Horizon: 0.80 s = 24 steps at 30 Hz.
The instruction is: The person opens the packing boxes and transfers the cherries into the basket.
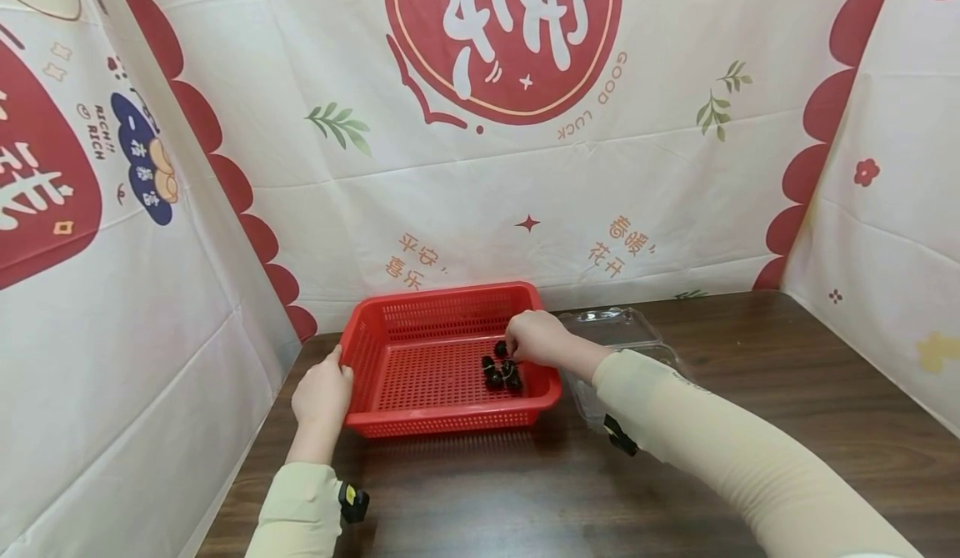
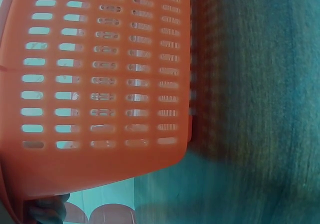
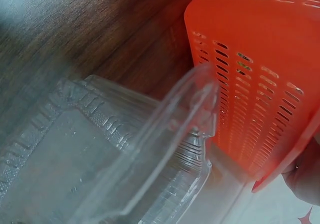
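A red perforated plastic basket [image 1: 442,414] stands on the table. My left hand [image 1: 322,391] grips its left rim, and in the left wrist view the dark fingertips [image 2: 47,210] show at the basket's edge. My right hand [image 1: 538,339] reaches over the right rim with its fingers bent down inside. Just below those fingers lies a cluster of small, dark, roundish clumps [image 1: 495,379] with thin pale strands across them. Another dark clump [image 1: 500,348] is beside the fingertips. Whether the right fingers pinch one is hidden.
A clear plastic clamshell box [image 3: 65,149] lies with its lid raised, right of the basket and partly under the right forearm. The brown wooden table [image 1: 750,358] runs to the right. Printed white cloth [image 1: 480,183] hangs behind and at both sides.
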Motion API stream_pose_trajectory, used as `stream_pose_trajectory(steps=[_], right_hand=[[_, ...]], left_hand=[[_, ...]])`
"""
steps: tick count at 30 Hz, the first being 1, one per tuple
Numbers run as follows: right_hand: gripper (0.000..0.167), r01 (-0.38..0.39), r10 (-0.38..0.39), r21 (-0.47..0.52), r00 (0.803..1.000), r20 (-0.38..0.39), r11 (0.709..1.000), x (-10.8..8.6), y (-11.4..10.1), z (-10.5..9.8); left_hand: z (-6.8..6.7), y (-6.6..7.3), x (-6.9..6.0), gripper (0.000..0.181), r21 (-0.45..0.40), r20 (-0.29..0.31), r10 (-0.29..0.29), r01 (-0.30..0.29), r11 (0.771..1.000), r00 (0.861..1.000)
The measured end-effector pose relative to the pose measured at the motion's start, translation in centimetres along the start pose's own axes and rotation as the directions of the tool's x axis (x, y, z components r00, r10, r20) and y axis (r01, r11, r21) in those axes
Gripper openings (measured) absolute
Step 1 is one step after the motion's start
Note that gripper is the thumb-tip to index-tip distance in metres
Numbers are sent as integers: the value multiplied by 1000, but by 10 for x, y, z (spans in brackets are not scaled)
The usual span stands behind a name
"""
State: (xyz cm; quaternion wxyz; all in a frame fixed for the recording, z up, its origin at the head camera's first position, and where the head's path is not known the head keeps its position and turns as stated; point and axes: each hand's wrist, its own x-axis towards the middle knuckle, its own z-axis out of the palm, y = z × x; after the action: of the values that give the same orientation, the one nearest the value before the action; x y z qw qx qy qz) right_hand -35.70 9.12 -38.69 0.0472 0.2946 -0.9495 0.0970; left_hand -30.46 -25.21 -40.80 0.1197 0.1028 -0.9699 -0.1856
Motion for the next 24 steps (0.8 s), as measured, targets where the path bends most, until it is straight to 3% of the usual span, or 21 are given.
stream_pose_trajectory(steps=[12, 24], right_hand=[[6, -14, 14, 35, 1000, 11, 999, -7, 1, -21], [5, -4, 6, 56, 999, -32, 998, -33, 13, -56]], left_hand=[[1, 0, 2, 51, 8, 8, -4, 4, 1000, 1000], [0, -2, 2, 50, 10, 14, -3, 2, 1000, 1000]])
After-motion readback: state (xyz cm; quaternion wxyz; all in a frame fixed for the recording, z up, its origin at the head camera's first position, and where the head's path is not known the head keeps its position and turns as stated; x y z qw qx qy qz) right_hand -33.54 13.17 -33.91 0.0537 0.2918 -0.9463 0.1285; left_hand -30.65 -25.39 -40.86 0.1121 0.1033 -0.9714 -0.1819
